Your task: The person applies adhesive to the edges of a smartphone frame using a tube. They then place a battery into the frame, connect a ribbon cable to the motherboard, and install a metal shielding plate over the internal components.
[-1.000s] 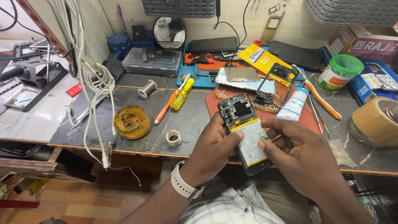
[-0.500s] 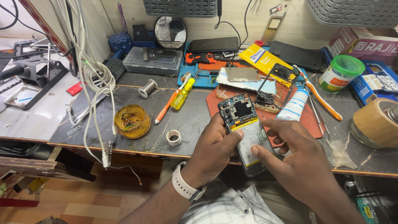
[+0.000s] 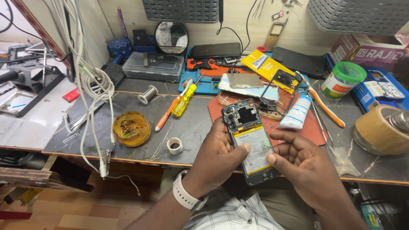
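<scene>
Both hands are on an opened smartphone with its back cover off, circuit board and white battery showing (image 3: 249,140), held just above the near edge of the dark scuffed tabletop (image 3: 128,110). The left hand (image 3: 219,157), white watch on the wrist, wraps the phone's left edge with its thumb lying across the battery. The right hand (image 3: 304,164) cups it from the other side, thumb tip on the battery's right edge, fingers curled loosely underneath. Compared with a second ago the right hand has slid lower and now cradles the phone instead of covering it, so I'd guess the work is centring on the battery.

Tabletop's a proper repair mess: yellow-handled screwdriver (image 3: 184,101), orange pen, small roll of white tape (image 3: 174,145), round amber tin of flux (image 3: 131,128), white tube (image 3: 295,113) on a red mat, green-lidded jar (image 3: 343,79). White cables hang down on the left, grey baskets sit on the wall, wooden floor below.
</scene>
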